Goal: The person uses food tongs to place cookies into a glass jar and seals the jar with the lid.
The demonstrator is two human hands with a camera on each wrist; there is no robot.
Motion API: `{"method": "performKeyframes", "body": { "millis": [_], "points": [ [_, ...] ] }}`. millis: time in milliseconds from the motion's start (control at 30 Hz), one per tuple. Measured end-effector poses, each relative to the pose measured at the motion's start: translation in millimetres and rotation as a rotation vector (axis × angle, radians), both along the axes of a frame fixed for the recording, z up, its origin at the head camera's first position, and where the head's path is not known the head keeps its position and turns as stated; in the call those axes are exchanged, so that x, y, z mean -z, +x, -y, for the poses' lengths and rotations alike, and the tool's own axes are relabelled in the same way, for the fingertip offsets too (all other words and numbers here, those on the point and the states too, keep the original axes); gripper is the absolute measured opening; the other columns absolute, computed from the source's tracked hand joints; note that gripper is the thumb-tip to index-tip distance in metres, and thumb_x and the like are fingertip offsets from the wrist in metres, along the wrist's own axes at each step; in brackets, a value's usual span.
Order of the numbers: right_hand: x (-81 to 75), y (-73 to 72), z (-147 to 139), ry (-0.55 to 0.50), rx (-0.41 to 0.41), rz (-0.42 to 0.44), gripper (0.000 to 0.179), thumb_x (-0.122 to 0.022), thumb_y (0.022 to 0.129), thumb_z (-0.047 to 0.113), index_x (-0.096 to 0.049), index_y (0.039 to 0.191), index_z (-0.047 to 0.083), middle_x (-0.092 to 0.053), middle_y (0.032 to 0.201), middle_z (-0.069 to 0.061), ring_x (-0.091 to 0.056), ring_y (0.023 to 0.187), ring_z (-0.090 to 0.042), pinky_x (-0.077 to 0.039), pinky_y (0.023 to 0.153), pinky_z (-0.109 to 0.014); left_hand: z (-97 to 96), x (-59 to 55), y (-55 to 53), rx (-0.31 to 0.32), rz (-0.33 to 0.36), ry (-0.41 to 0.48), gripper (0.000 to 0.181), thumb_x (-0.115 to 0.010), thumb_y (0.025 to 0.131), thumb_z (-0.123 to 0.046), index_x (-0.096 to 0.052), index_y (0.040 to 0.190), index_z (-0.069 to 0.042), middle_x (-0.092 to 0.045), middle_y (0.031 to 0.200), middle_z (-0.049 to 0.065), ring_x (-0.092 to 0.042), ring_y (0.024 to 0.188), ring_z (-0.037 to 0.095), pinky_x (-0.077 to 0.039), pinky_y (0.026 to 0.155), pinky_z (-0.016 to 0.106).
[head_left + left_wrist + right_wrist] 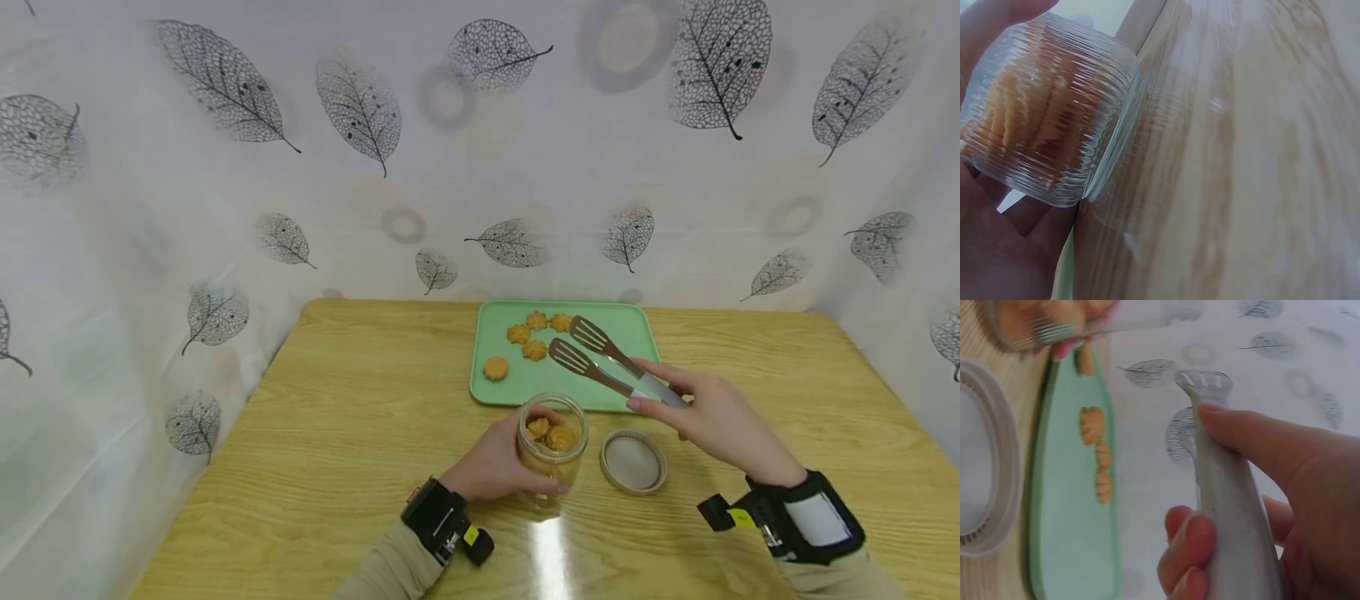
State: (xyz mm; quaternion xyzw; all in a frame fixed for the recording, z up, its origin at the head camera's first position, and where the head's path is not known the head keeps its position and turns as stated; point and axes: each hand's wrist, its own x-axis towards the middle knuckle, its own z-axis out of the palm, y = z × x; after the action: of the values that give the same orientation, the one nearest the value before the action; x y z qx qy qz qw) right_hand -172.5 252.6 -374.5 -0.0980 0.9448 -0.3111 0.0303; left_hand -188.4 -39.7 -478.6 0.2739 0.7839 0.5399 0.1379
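My left hand [495,460] grips a clear glass jar [568,468] with its mouth facing up. Several golden cookies [1041,106] lie inside, seen through the ribbed wall in the left wrist view. In my right hand [716,421] is a pair of tongs [617,357] with brown slotted heads and grey handles. Its two arms are spread, with nothing between the heads, over the right part of a green tray [525,389]. Several more cookies [535,350] lie on the tray's left half. One round cookie [496,368] sits nearer the front.
Right of the jar, a round lid [633,462] lies on the wooden table [360,400], just in front of the tray. A white cloth with a leaf pattern [405,192] hangs behind the table and along its sides.
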Motion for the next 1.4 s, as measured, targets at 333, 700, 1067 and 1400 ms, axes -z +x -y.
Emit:
{"method": "performKeyframes", "body": {
  "millis": [333,700,1067,1400],
  "points": [
    [37.3,-53.5,24,0.009,-0.004,0.002,0.078,-0.070,0.088,0.056,-0.057,0.149,0.008,-0.063,0.078,-0.010,-0.052,0.055,-0.016,-0.042,0.048,-0.030,0.4,1.4,1.2,0.013,-0.013,0.010,0.081,-0.094,0.068,-0.032,-0.056,0.138,-0.016,-0.062,0.131,-0.011,-0.054,0.128,0.008,-0.042,0.115,0.038],
    [59.3,-76.9,38,0.014,-0.014,0.079,0.073,-0.072,0.090,0.046,-0.055,0.150,0.008,-0.058,0.067,-0.005,-0.053,0.047,-0.016,-0.045,0.047,-0.031,-0.1,3.9,-0.2,0.020,0.002,0.000,0.082,-0.093,0.069,-0.035,-0.056,0.139,-0.018,-0.060,0.133,-0.012,-0.052,0.130,0.007,-0.040,0.117,0.038],
    [64.0,-81.4,43,0.037,-0.007,0.089,0.072,-0.073,0.089,0.046,-0.057,0.149,0.008,-0.053,0.060,-0.002,-0.051,0.046,-0.014,-0.040,0.046,-0.029,0.8,2.6,-0.2,0.020,-0.001,0.009,0.083,-0.094,0.068,-0.034,-0.056,0.139,-0.016,-0.061,0.133,-0.011,-0.053,0.129,0.008,-0.040,0.117,0.038],
    [63.8,-80.7,44,0.089,-0.023,0.040,0.068,-0.071,0.092,0.044,-0.059,0.146,0.006,-0.050,0.067,-0.002,-0.035,0.055,-0.015,-0.030,0.051,-0.030,1.1,0.5,-0.6,0.021,-0.008,0.006,0.083,-0.093,0.069,-0.035,-0.055,0.139,-0.016,-0.061,0.133,-0.011,-0.053,0.130,0.008,-0.040,0.117,0.038]
  ]
}}
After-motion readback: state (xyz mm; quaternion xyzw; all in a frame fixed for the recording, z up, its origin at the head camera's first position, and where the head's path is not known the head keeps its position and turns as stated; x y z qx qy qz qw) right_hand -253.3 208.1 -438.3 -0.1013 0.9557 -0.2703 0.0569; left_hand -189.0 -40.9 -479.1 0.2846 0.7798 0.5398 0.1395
